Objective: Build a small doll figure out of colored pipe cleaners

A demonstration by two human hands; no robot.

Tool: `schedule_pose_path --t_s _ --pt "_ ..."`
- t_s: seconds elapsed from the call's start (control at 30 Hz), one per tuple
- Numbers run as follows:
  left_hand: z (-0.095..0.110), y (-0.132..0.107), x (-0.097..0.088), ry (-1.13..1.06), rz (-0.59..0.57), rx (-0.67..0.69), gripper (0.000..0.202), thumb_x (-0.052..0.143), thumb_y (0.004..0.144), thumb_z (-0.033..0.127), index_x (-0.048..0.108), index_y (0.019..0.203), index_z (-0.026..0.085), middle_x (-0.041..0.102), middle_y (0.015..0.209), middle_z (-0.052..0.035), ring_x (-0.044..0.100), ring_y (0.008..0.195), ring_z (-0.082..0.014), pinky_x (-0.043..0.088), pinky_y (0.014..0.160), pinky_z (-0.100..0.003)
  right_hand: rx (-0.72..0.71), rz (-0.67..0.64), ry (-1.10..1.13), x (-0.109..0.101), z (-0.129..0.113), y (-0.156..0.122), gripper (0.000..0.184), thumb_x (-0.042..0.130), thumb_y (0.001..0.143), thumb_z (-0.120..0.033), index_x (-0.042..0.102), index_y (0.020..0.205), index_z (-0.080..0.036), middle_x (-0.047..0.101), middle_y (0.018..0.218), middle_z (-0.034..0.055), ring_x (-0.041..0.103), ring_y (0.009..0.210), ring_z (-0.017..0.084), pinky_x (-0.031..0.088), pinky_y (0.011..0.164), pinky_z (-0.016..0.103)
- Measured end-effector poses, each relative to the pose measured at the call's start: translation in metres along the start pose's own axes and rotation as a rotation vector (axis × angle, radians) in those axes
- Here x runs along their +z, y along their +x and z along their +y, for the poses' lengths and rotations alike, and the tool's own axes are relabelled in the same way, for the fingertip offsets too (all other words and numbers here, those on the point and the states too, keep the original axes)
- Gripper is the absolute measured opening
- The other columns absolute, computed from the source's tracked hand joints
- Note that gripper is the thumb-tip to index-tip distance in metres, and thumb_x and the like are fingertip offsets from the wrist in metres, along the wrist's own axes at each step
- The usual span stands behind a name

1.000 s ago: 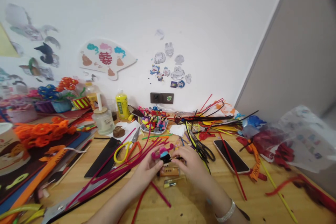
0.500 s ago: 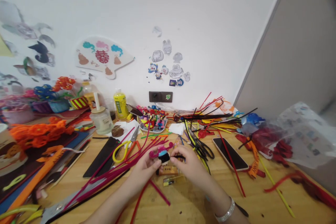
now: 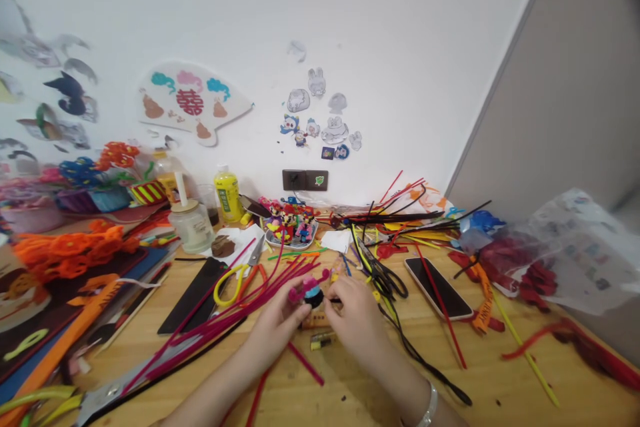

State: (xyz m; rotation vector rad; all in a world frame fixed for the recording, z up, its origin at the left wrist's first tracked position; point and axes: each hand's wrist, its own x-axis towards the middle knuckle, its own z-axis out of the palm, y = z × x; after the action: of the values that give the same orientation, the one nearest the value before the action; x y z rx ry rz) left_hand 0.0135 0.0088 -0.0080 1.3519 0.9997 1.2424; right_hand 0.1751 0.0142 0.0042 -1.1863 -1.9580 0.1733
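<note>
Over the middle of the table, my left hand (image 3: 279, 321) is closed around a small pipe-cleaner figure (image 3: 313, 292) with magenta, light blue and black parts. My right hand (image 3: 358, 320) is close beside it on the right, its fingers pinched at the figure's black part. A black pipe cleaner (image 3: 425, 368) runs from behind the right hand toward the lower right; the pinched fingertips hide where it joins the figure. Beneath the hands lies a small yellow-and-dark item (image 3: 321, 340), partly covered.
Magenta pipe cleaners (image 3: 220, 320) lie to the left, near yellow-handled scissors (image 3: 231, 285) and a black slab (image 3: 193, 300). Black-handled scissors (image 3: 387, 278) and a phone (image 3: 438, 288) are on the right. Behind the hands stands a tray (image 3: 290, 244) of small figures.
My right hand has rolled over, its back now turned more toward me. The black pipe cleaner has swung out to the right of my forearm. The figure is tilted slightly differently.
</note>
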Motion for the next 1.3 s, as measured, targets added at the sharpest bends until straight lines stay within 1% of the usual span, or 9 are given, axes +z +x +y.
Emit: schedule_pose_path --t_s 0.2,0.33,0.43,0.57,0.67,0.77,0.87,1.07,1.3 --pt "-0.006 0.009 -0.004 0.048 0.105 0.034 0.046 0.067 0.068 0.033 0.051 0.109 0.02 0.062 0.112 -0.01 0.06 0.093 -0.0233 0.048 0.079 -0.035 -0.045 0.106 -0.059 0.004 0.004 0.0 0.014 0.049 0.071 -0.009 0.053 0.063 -0.019 0.058 0.065 0.0028 0.053 0.068 0.018 0.037 0.063 0.027" --pt "-0.012 0.021 -0.02 0.381 0.177 0.087 0.04 0.062 0.07 0.032 0.054 0.106 0.017 0.066 0.082 -0.0053 0.063 0.076 -0.0228 0.049 0.069 -0.035 -0.039 0.103 -0.044 0.006 0.007 0.001 0.014 0.049 0.071 -0.009 0.053 0.063 -0.019 0.058 0.064 0.0024 0.053 0.067 0.018 0.038 0.062 0.027" --pt "-0.017 0.027 -0.033 0.523 0.219 0.12 0.033 0.069 0.062 0.024 0.062 0.094 0.017 0.064 0.074 -0.0045 0.061 0.079 -0.0269 0.046 0.077 -0.041 -0.031 0.083 0.016 0.009 0.007 0.0 0.014 0.049 0.072 -0.009 0.054 0.063 -0.019 0.059 0.064 0.002 0.054 0.066 0.017 0.039 0.063 0.027" --pt "-0.013 0.025 -0.035 0.587 0.233 0.179 0.027 0.068 0.064 0.024 0.066 0.09 0.019 0.064 0.089 -0.009 0.057 0.092 -0.0303 0.038 0.089 -0.044 0.011 0.045 0.045 0.013 0.005 -0.003 0.013 0.051 0.072 -0.009 0.056 0.065 -0.019 0.06 0.065 0.0021 0.054 0.066 0.017 0.04 0.062 0.026" --pt "-0.005 0.015 -0.024 0.632 0.154 0.244 0.018 0.058 0.075 0.029 0.066 0.088 0.021 0.063 0.093 -0.01 0.055 0.093 -0.0281 0.037 0.089 -0.041 0.038 0.028 0.031 0.018 0.003 -0.005 0.013 0.052 0.072 -0.008 0.056 0.065 -0.019 0.059 0.065 0.0017 0.054 0.066 0.017 0.039 0.061 0.026" --pt "-0.001 0.003 -0.01 0.719 -0.036 0.334 0.019 0.05 0.082 0.03 0.066 0.087 0.021 0.063 0.087 -0.0098 0.056 0.087 -0.0255 0.042 0.08 -0.036 0.049 0.014 0.048 0.024 0.001 -0.008 0.013 0.053 0.073 -0.008 0.057 0.066 -0.018 0.059 0.067 0.0017 0.054 0.067 0.017 0.039 0.061 0.026" --pt "-0.005 -0.003 -0.002 0.795 -0.062 0.366 0.021 0.046 0.084 0.028 0.066 0.081 0.021 0.063 0.08 -0.0092 0.056 0.079 -0.0245 0.042 0.074 -0.034 0.063 0.001 0.11 0.028 0.0 -0.01 0.014 0.052 0.074 -0.007 0.057 0.066 -0.018 0.059 0.067 0.0009 0.054 0.066 0.015 0.039 0.06 0.024" --pt "-0.011 0.002 -0.003 0.592 0.07 0.209 0.017 0.054 0.077 0.027 0.06 0.062 0.022 0.058 0.063 -0.0034 0.052 0.063 -0.0213 0.037 0.063 -0.03 0.035 -0.056 0.192 0.025 0.0 -0.005 0.015 0.05 0.078 -0.009 0.061 0.075 -0.018 0.063 0.072 0.0018 0.057 0.07 0.015 0.044 0.064 0.024" --pt "-0.013 0.015 -0.013 0.301 0.215 0.048 0.026 0.056 0.073 0.044 0.053 0.061 0.021 0.053 0.058 0.0015 0.049 0.061 -0.0186 0.036 0.059 -0.027 0.235 0.01 -0.246 -0.01 0.05 0.013 0.016 0.047 0.082 -0.013 0.062 0.086 -0.016 0.065 0.087 0.0109 0.058 0.086 0.022 0.043 0.076 0.032"
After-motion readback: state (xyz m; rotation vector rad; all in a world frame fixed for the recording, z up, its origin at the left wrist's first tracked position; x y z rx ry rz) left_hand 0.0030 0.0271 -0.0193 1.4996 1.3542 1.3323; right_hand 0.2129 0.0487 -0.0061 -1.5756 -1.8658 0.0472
